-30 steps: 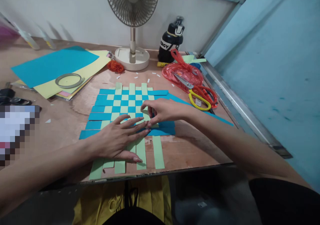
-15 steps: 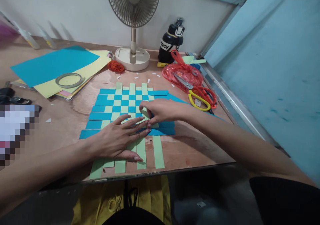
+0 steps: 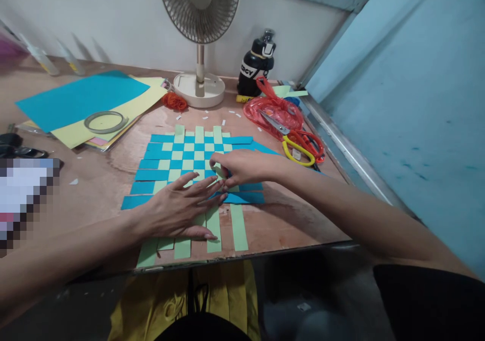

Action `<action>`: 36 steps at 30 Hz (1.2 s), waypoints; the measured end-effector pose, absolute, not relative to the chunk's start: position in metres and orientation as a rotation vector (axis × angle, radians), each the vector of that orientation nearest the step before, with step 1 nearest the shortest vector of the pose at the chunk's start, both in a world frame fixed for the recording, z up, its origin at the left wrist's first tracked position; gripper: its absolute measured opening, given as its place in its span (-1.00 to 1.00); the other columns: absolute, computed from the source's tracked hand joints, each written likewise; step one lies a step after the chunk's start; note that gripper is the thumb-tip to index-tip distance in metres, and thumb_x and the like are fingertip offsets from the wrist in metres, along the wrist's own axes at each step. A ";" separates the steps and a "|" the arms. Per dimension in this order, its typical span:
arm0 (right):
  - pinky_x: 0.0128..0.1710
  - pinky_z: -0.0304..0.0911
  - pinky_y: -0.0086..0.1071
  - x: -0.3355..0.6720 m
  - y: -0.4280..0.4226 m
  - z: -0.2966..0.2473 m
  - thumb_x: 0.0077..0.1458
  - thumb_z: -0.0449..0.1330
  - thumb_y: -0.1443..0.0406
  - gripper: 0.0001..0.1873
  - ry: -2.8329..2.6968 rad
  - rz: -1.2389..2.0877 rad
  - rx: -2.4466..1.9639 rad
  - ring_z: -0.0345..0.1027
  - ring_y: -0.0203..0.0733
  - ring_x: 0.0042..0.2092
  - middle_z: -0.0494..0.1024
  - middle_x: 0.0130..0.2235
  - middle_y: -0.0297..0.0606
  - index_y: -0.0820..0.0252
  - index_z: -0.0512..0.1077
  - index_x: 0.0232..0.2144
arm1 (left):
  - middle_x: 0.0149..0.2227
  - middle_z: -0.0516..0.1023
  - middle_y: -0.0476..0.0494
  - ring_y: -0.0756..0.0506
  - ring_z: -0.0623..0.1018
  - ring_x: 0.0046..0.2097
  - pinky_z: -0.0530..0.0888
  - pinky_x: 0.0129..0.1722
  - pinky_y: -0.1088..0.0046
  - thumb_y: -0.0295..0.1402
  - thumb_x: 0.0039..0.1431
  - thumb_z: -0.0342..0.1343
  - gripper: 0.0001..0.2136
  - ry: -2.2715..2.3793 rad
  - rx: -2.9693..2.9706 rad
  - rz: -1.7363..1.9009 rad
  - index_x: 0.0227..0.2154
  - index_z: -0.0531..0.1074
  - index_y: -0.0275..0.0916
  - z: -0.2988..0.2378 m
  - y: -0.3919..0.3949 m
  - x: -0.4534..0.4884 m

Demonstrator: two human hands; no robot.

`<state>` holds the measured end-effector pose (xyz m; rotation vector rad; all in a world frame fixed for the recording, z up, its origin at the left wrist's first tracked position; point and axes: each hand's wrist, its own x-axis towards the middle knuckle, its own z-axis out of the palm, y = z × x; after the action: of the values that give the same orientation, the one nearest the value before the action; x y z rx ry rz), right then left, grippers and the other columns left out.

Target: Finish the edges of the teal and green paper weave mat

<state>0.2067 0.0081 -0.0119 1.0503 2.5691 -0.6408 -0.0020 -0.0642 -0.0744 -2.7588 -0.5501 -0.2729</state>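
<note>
Left hand [image 3: 178, 210] spread flat, pinning paper weave [image 3: 189, 159]; right hand [image 3: 242, 166] pinches a green strip [image 3: 238, 225]. Thin, floppy, tears easily; grip near crossings.

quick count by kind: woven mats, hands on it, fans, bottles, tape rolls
woven paper mat: 1
hands on it: 2 (left hand, right hand)
fan: 1
bottle: 1
tape roll: 1
total: 6

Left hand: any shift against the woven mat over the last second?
No. The left hand stays flat on the near edge of the woven paper mat, fingertips on the same strips.
</note>
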 end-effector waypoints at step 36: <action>-0.46 -0.07 -0.40 0.206 0.007 -0.010 0.02 0.28 0.19 -0.55 2.549 -0.617 1.072 0.27 -0.22 -0.36 0.50 -0.30 -0.27 0.16 0.25 -0.07 | 0.28 0.26 -0.04 -0.13 0.26 0.25 -0.05 0.33 0.19 0.15 0.23 -0.16 -0.41 -0.535 -2.762 -0.258 0.21 0.21 -0.04 -0.067 -0.069 0.000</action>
<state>0.2059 0.0067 -0.0096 1.0724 2.5486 -0.6175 -0.0005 -0.0690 -0.0674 -2.7622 -0.5346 -0.2576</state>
